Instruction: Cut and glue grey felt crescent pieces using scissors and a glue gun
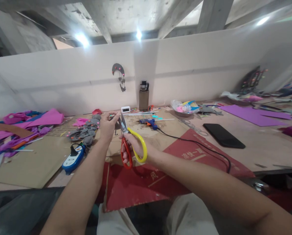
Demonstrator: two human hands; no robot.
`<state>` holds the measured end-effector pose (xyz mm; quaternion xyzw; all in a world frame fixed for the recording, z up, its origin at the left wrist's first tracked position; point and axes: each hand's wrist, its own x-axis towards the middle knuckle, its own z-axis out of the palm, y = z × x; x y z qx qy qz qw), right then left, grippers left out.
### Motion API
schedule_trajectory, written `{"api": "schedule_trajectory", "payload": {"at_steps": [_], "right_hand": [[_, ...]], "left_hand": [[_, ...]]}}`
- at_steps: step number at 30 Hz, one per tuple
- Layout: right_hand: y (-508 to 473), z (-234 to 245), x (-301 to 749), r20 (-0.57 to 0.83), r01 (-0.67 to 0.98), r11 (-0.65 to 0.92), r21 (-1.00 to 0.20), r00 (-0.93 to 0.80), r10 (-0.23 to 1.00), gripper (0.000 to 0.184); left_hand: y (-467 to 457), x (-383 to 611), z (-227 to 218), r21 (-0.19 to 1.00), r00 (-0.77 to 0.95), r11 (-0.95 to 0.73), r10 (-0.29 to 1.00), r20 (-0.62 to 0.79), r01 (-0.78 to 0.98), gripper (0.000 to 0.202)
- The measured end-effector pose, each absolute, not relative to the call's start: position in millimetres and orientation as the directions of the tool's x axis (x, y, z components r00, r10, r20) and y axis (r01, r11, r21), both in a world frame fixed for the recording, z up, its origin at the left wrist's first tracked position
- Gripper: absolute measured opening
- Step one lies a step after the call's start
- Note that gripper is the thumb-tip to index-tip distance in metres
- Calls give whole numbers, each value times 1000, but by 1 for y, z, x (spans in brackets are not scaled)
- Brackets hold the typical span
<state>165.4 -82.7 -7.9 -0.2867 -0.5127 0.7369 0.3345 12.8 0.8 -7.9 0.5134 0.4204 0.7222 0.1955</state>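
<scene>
My right hand (131, 143) is closed round the scissors (141, 150), which have one yellow and one red handle loop. The metal blades point up and away, slightly parted, with their tips beside the fingers of my left hand (109, 125). That hand is pinched, its thumb and fingertips together near the blades. Whatever it pinches is too small and too hidden to name. Below both hands lies a red printed cardboard sheet (141, 186) on the table. Beyond the scissors rests a blue hot glue gun (148, 122) with its black cord running right.
On the left are a blue-and-white power strip (73, 159), grey felt pieces (83, 132) and a pink felt pile (43, 119). A black phone (223, 135) and a purple sheet (253, 115) lie right. A bottle (144, 98) stands by the wall.
</scene>
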Motion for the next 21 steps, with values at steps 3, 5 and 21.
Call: {"api": "schedule_trajectory", "payload": {"at_steps": [3,5,21], "right_hand": [[-85,-8,164,-74,-216,-248,-944,-596,800,29],[-85,-9,164,-65,-228,-244,-943,-591,804,30],[-75,-6,223,-21,30,-1,-1000,-693,721,31]], "left_hand": [[0,13,-8,821,-386,-556,734,559,133,19],[0,14,-8,821,-387,-559,736,556,117,19],[-10,3,11,900,-130,-256,966,224,-353,24]]}}
